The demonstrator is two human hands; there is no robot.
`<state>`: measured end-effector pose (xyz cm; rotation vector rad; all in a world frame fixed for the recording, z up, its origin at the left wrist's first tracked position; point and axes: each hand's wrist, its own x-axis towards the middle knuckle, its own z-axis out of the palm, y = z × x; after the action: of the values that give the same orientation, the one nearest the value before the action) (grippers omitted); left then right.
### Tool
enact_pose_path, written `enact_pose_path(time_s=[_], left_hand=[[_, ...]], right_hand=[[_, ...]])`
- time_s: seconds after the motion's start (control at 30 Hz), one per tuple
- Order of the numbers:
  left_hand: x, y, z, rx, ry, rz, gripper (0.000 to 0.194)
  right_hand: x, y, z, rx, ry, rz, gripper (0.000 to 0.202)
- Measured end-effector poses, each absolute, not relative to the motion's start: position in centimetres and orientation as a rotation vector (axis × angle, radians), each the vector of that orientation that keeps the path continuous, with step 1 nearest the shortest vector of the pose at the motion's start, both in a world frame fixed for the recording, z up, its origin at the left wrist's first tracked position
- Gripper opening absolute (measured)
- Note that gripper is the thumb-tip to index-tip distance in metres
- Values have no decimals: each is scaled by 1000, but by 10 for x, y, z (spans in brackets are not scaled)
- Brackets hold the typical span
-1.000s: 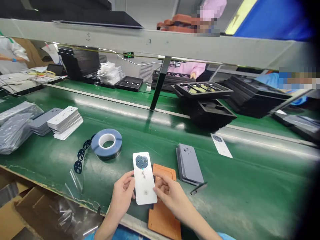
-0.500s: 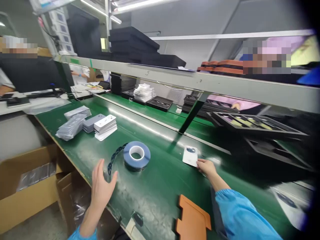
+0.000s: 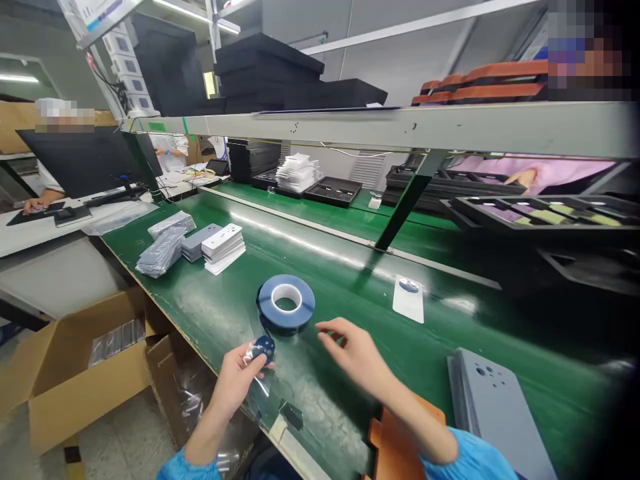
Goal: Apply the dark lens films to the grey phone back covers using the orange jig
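My left hand (image 3: 239, 373) pinches the free end of a clear strip with dark round stickers (image 3: 265, 348), at the front of the green table. That strip leads to a blue tape roll (image 3: 300, 300) with a white core, lying flat. Right of the roll, my right hand (image 3: 353, 350) hovers with thumb and forefinger apart and nothing between them. A white card (image 3: 409, 308) bearing a dark oval piece lies farther right, untouched. Below my right forearm is an orange piece (image 3: 395, 447), partly covered by it.
Stacks of grey plates (image 3: 197, 243) and white plates (image 3: 223, 247) stand at left, beside plastic-wrapped packs (image 3: 163, 250). More grey plates (image 3: 500, 407) lie at right. A slanted post (image 3: 410, 203) supports the shelf. An open carton (image 3: 85, 380) sits below the left edge.
My right hand has let go of the white card and moved left toward the roll. My left hand, open before, has closed on the sticker strip. The view has shifted slightly.
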<state>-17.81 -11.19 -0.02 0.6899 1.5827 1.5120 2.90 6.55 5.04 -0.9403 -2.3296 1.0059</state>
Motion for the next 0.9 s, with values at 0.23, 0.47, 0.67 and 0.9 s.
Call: enact_pose_path(time_s=[0.23, 0.47, 0.67, 0.9], left_hand=[[-149, -106, 6, 693, 1354, 1504, 66], [-140, -101, -15, 734, 1368, 1549, 81], [-137, -108, -3, 967, 1610, 1645, 68], [-93, -129, 30, 1253, 1842, 1826, 22]], right_hand=[[-6, 7, 43, -756, -2331, 1230, 32], [6, 6, 11, -772, -2244, 1328, 37], [30, 4, 10, -913, -2046, 1613, 47], [124, 6, 32, -1106, -1831, 1442, 28]])
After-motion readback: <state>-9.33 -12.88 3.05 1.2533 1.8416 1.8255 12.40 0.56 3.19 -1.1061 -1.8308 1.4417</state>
